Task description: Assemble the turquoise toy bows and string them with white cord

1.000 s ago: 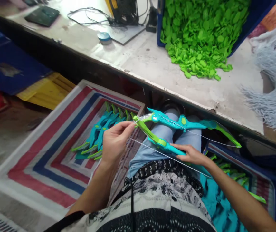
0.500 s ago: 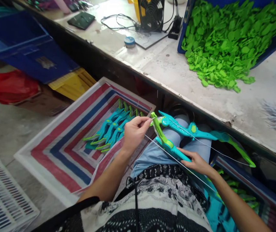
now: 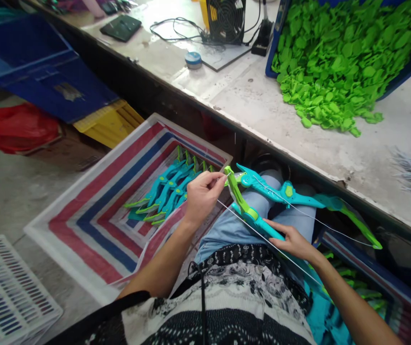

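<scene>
Teal toy bows (image 3: pixel 167 191) in striped sack (image 3: pixel 90 215)

The left hand (image 3: pixel 201 197) hides where the string (image 3: pixel 263 238) meets the tip of the bow (image 3: pixel 243 208). The right hand (image 3: pixel 293 241) covers the bow's middle. The top edge crops the fan (image 3: pixel 227 19).

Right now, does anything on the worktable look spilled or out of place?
Yes. Small bright green plastic pieces spill from the blue plastic crate onto the pale worktable; loose ones lie scattered beyond the heap.
</scene>
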{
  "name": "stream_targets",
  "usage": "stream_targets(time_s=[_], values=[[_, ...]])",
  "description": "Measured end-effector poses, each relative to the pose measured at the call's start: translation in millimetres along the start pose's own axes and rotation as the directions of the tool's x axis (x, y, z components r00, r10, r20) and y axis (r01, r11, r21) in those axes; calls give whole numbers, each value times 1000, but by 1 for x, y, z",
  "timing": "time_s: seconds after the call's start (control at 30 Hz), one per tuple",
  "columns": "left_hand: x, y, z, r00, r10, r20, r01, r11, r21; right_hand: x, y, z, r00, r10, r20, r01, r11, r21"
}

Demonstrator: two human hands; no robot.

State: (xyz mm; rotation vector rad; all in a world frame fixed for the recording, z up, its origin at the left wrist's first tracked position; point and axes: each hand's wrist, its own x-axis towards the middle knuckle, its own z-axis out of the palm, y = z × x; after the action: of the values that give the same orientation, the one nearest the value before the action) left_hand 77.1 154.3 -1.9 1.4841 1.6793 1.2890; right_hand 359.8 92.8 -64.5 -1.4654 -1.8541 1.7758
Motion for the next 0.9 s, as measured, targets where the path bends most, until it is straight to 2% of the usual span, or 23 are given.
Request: stream_targets(time_s=[0.17, 0.27, 0.4, 0.5, 0.57, 0.63, 0.7, 0.77, 0.9], values=[[3, -1, 5, 1000, 29, 6, -29, 999, 17, 1, -2, 0, 1000, -28, -10, 28, 1000, 1], [2, 0, 8, 999, 28, -31, -27, 999, 30, 1, 0, 6, 997, -61, -45, 58, 997, -49], [-1, -1, 9, 999, 18, -51, -15, 998, 61, -6, 3, 20, 985, -144, -93, 118, 963, -243], [-7, -4, 5, 997, 33, -75, -24, 993, 117, -11, -4, 25, 965, -233, -123, 147, 863, -482], [-12, -7, 1, 993, 28, -117, -11, 990, 144, -7, -18, 22, 917, -363, -166, 187, 758, -625], [-17, -9, -2, 988, 19, -151, 5, 988, 157, 8, -41, 16, 825, -525, -206, 263, 682, -682], [-23, -11, -6, 985, 5, -174, 24, 986, 163, 35, -69, 10, 727, -650, -221, 380, 649, -659], [-27, -13, -9, 983, -9, -184, 39, 986, 160, 67, -99, 8, 658, -726, -199, 506, 622, -598], [-33, -14, -13, 983, -19, -182, 45, 989, 140, 119, -141, 12, 623, -775, -109, 670, 600, -437]])
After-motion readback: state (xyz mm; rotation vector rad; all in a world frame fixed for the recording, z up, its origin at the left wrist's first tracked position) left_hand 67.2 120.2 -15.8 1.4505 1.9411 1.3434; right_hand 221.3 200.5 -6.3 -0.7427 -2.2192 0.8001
